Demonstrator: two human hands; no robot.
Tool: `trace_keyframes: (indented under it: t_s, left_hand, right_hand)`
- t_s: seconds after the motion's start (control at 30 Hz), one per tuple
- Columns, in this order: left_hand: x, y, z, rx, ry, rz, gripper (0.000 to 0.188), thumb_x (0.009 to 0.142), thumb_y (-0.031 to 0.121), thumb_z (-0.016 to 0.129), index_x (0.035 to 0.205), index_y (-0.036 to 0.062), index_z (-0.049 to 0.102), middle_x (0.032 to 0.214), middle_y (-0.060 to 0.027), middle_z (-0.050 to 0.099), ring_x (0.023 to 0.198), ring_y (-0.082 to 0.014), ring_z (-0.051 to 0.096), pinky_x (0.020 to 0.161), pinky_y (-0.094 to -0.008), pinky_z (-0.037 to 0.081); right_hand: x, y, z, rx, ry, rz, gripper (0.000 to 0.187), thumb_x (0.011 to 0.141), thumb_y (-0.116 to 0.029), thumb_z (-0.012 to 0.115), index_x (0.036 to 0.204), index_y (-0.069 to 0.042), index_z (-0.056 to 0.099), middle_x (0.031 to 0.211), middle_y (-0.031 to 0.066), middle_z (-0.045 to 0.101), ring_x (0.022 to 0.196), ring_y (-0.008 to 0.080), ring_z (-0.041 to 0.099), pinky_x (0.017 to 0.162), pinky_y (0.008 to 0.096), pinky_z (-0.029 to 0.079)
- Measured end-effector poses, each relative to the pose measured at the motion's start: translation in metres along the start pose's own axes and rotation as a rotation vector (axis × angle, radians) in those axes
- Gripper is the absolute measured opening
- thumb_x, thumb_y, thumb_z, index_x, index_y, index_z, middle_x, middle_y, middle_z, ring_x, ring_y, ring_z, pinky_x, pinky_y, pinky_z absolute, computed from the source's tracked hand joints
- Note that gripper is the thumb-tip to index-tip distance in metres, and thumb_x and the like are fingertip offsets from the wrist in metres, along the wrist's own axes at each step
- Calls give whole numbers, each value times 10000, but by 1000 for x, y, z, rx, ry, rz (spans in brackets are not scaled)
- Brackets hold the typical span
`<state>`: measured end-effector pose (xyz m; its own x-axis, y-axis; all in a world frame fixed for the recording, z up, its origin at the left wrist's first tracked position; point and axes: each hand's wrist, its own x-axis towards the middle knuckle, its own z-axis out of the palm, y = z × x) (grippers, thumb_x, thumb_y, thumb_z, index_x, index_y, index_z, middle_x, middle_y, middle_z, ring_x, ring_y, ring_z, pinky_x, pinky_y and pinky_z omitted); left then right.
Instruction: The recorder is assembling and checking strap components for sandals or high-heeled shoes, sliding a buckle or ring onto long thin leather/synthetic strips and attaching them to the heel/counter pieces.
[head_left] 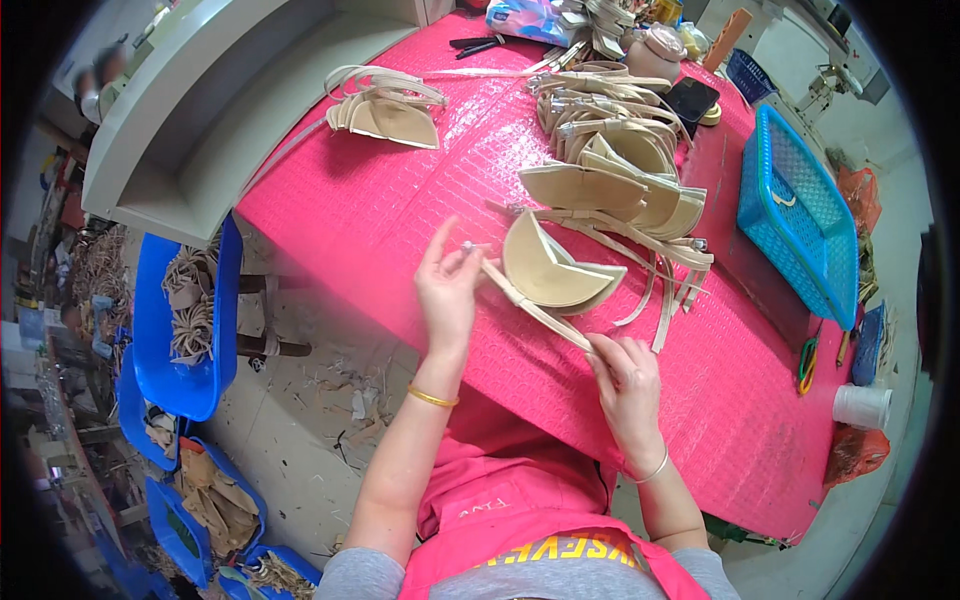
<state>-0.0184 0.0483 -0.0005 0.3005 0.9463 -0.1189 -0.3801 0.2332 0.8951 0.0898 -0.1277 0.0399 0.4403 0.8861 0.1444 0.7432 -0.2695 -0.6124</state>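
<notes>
A beige bra [548, 272] with moulded cups lies on the pink table cover, close in front of me. Along its near side runs a narrow beige strap [535, 310], stretched slantwise between my hands. My left hand [447, 290] pinches the strap's left end, where a small shiny piece [468, 247] shows at the fingertips; its index finger points up and away. At the other end, my right hand [625, 385] has thumb and fingers closed on the strap. Just beyond lies a row of stacked beige bras [605, 150], with loose straps trailing toward my right hand.
A separate bundle of bras [388, 118] lies far left on the pink table [400, 220]. On the right are a blue basket [830, 235], scissors [806, 365] and a white roll [862, 407]. A phone [692, 100] lies behind the stacks. Blue bins [205, 390] stand left, below table height.
</notes>
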Motion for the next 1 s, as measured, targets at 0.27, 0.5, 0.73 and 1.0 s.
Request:
trace_keyframes:
  t_s: [0.27, 0.5, 0.73, 1.0]
  left_hand:
    - [9, 15, -25, 94, 124, 45, 231, 822, 5, 524, 1041, -66, 520, 947, -155, 602, 864, -182, 605, 711, -221, 509]
    - [-1, 32, -26, 55, -9, -55, 287, 834, 55, 524, 1096, -60, 496, 994, -177, 590, 901, -201, 597, 773, -257, 500]
    - [-13, 54, -35, -67, -187, -214, 301, 833, 80, 533, 1099, -58, 497, 1017, -186, 583, 937, -229, 586, 794, -306, 498]
    - [-19, 54, -48, -263, -309, -302, 292, 808, 44, 550, 1088, -35, 517, 1048, -188, 571, 987, -241, 561, 861, -341, 459]
  right_hand:
    - [-16, 4, -20, -97, 101, -67, 130, 707, -31, 602, 836, -31, 587, 738, 97, 519, 731, 264, 505, 663, 345, 395]
    - [-17, -32, -42, 617, -396, 43, 299, 727, 53, 539, 1014, -8, 595, 875, 137, 629, 760, 222, 620, 685, 286, 472]
    - [50, -61, 22, 405, -145, -440, 111, 741, -104, 619, 792, -7, 605, 661, 62, 590, 602, 168, 560, 576, 285, 440]
    - [64, -65, 69, 934, -308, 239, 186, 861, -222, 539, 820, -42, 531, 582, -26, 468, 430, 7, 356, 369, 161, 236]
